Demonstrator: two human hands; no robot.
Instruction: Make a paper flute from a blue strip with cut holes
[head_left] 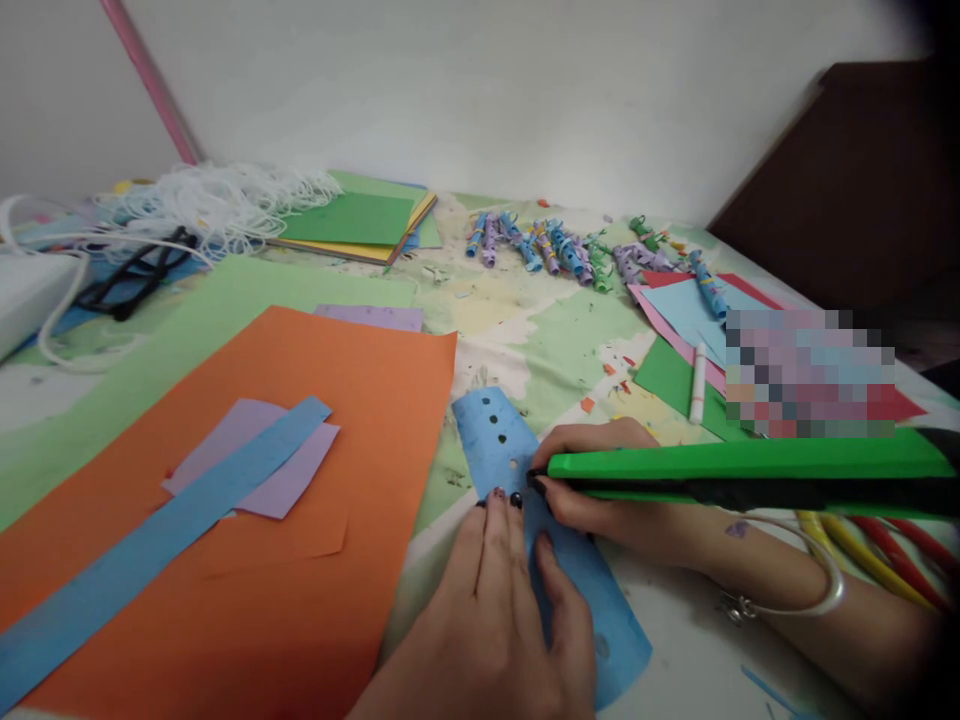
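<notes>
Pressing flat with fingers together, the left hand [495, 600] pins the holed blue strip [491, 435] while the right hand [592, 485] grips a green punch [750, 467] against its right edge.

The strip [491, 435] under the left hand [495, 600] is mid-blue, dotted with a row of dark round holes; that hand's nails [516, 499] are painted near-black; the tool [750, 468] in the right hand [592, 485] is bright green over black; the bangle [829, 590] on that wrist is silver; left of the hands, an orange sheet [337, 400] bears a lilac piece [240, 425] crossed by a blue band [150, 545]; beyond the hands, paper curls [555, 245] in blue, purple and green; the worktop cover [555, 340] is blotched pale green, yellow and white.
</notes>
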